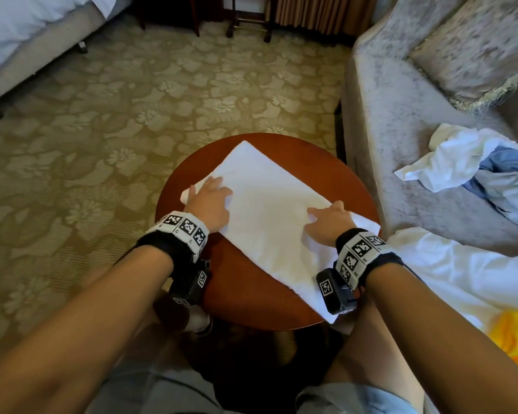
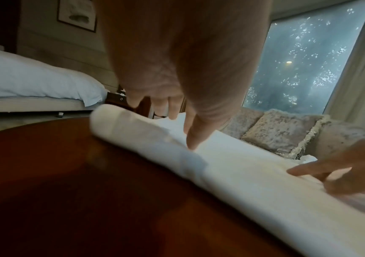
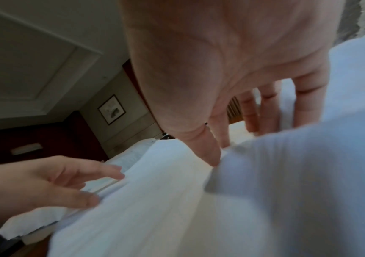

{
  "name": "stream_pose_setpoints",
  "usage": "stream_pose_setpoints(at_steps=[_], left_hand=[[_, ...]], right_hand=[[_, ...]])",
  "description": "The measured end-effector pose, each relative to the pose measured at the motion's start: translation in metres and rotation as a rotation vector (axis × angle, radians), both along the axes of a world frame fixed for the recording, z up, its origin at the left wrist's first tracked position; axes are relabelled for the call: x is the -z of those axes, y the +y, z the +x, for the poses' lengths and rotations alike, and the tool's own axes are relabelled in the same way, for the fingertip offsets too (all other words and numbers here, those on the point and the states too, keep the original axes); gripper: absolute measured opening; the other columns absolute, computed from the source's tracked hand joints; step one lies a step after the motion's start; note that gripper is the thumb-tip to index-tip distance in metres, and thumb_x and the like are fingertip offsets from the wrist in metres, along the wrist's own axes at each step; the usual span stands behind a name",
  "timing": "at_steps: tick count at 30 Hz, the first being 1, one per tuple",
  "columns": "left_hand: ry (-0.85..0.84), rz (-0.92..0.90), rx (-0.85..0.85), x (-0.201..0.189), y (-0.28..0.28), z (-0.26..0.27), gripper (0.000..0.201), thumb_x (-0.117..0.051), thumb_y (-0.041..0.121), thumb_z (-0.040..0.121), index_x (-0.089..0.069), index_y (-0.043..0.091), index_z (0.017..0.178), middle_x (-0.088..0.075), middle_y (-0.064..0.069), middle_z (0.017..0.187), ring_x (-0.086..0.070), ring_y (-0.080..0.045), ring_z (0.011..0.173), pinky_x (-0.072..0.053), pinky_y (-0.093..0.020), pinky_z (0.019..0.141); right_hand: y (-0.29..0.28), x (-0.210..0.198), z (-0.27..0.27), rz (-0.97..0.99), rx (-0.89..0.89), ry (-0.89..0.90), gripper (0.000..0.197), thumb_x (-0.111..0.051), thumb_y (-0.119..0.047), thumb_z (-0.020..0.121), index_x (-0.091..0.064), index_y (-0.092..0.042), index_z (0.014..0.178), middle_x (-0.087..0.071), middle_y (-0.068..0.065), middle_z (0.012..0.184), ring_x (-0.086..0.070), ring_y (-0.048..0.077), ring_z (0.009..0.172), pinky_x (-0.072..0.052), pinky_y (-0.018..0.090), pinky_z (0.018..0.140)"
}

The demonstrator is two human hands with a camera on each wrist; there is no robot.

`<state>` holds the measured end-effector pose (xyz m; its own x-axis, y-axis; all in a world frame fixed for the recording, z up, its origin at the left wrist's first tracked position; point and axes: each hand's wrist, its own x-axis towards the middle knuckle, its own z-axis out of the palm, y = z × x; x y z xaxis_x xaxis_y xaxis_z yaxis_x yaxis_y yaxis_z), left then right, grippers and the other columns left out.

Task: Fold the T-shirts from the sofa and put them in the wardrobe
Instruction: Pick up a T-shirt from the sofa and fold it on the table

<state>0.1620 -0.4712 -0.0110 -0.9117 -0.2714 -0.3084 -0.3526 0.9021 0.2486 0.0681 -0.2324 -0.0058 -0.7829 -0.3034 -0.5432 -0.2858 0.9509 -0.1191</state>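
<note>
A white T-shirt point(image 1: 269, 204) lies folded into a long rectangle, set at a slant across the round wooden table point(image 1: 251, 288). My left hand point(image 1: 213, 195) rests on its left end with the fingers spread flat on the cloth. The left wrist view has those fingers point(image 2: 190, 137) pointing down onto the shirt point(image 2: 243, 173) near its rolled edge. My right hand point(image 1: 326, 218) presses the shirt's right part, fingers stretched toward the left. In the right wrist view its thumb point(image 3: 210, 156) pushes into the fabric point(image 3: 166, 191). Neither hand grips the cloth.
The grey sofa point(image 1: 401, 130) stands at the right, close to the table. On it lie a crumpled white and blue pile of clothes point(image 1: 476, 168), a white garment point(image 1: 461, 273), a yellow one point(image 1: 515, 333) and a cushion point(image 1: 476, 46). A bed point(image 1: 27, 31) is at far left, across patterned carpet.
</note>
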Motion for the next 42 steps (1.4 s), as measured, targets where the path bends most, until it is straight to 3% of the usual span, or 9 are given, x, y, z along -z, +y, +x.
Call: stream_pose_setpoints(at_steps=[6,10,16,21,26,29,31,35,42], left_hand=[[0.011,-0.058,-0.039,0.006,0.009,0.004,0.044,-0.043,0.042,0.098,-0.045,0.022,0.137,-0.015,-0.006,0.159,-0.008,-0.024,0.147,-0.005,-0.059,0.116],[-0.078,-0.054,-0.015,0.013,0.009,0.0,0.058,-0.038,0.048,0.099,-0.027,0.018,0.148,-0.006,-0.007,0.161,-0.001,-0.025,0.149,-0.006,-0.058,0.117],[-0.122,-0.057,-0.028,0.017,0.003,-0.016,0.074,-0.025,0.056,0.099,0.001,0.015,0.155,0.014,-0.01,0.161,0.015,-0.025,0.148,0.001,-0.053,0.118],[-0.231,-0.075,-0.001,0.03,-0.014,-0.03,0.075,-0.018,0.056,0.1,0.015,0.014,0.153,0.025,-0.003,0.159,0.019,-0.019,0.147,0.007,-0.055,0.117],[-0.158,-0.005,-0.062,0.009,-0.046,-0.069,0.061,-0.026,0.048,0.102,-0.008,0.024,0.154,0.015,0.0,0.161,0.012,-0.025,0.149,-0.004,-0.059,0.116],[0.072,0.144,-0.415,0.003,-0.058,-0.088,0.063,-0.053,0.037,0.095,-0.028,0.014,0.148,-0.026,-0.019,0.153,-0.033,-0.04,0.137,-0.039,-0.049,0.106],[0.136,0.27,-0.67,0.003,-0.06,-0.091,0.042,-0.062,0.026,0.084,-0.05,0.005,0.119,-0.061,-0.017,0.106,-0.061,-0.036,0.096,-0.054,-0.039,0.076],[0.118,0.651,-0.879,0.005,-0.068,-0.098,0.028,-0.07,0.01,0.073,-0.048,0.006,0.056,-0.051,-0.006,0.043,-0.052,-0.024,0.053,-0.047,-0.028,0.056],[0.099,0.799,-0.888,-0.008,-0.08,-0.112,0.029,-0.075,0.011,0.082,-0.064,-0.009,0.099,-0.054,-0.009,0.048,-0.042,-0.017,0.039,-0.032,-0.025,0.043]], right_hand=[[-0.001,-0.013,0.003,-0.128,0.111,-0.049,0.029,-0.051,-0.021,0.086,-0.067,-0.009,0.066,-0.073,0.007,0.079,-0.064,0.023,0.07,-0.053,0.031,0.076],[0.0,-0.007,0.002,-0.168,0.139,0.007,0.028,-0.051,-0.026,0.086,-0.072,-0.008,0.09,-0.068,0.008,0.088,-0.061,0.024,0.078,-0.05,0.032,0.071],[-0.01,0.019,-0.017,-0.514,-0.142,0.226,0.045,-0.047,-0.021,0.1,-0.044,-0.03,0.144,-0.032,-0.004,0.155,-0.029,0.021,0.142,-0.034,0.039,0.113],[-0.03,0.026,-0.042,-0.267,-0.299,0.069,0.051,-0.046,-0.018,0.098,-0.039,-0.029,0.148,-0.027,-0.004,0.158,-0.023,0.024,0.146,-0.025,0.044,0.119],[-0.063,0.004,-0.083,-0.125,-0.2,0.271,0.031,-0.046,-0.019,0.091,-0.068,-0.017,0.114,-0.061,0.006,0.12,-0.059,0.026,0.103,-0.052,0.036,0.089],[-0.076,0.008,-0.107,-0.314,0.089,0.243,0.032,-0.055,-0.034,0.094,-0.059,-0.014,0.119,-0.057,0.012,0.117,-0.058,0.033,0.11,-0.047,0.032,0.08],[-0.083,0.013,-0.117,-0.426,0.294,0.092,0.05,-0.06,-0.043,0.092,-0.054,-0.005,0.125,-0.058,0.013,0.118,-0.056,0.033,0.116,-0.043,0.032,0.08],[-0.093,0.024,-0.133,-0.694,0.668,-0.17,0.069,-0.074,-0.039,0.079,-0.051,-0.003,0.134,-0.063,0.011,0.102,-0.059,0.028,0.084,-0.046,0.034,0.065],[-0.094,0.019,-0.151,-0.803,0.657,-0.122,0.04,-0.072,-0.024,0.087,-0.064,-0.012,0.125,-0.067,0.006,0.116,-0.063,0.025,0.109,-0.051,0.041,0.098]])
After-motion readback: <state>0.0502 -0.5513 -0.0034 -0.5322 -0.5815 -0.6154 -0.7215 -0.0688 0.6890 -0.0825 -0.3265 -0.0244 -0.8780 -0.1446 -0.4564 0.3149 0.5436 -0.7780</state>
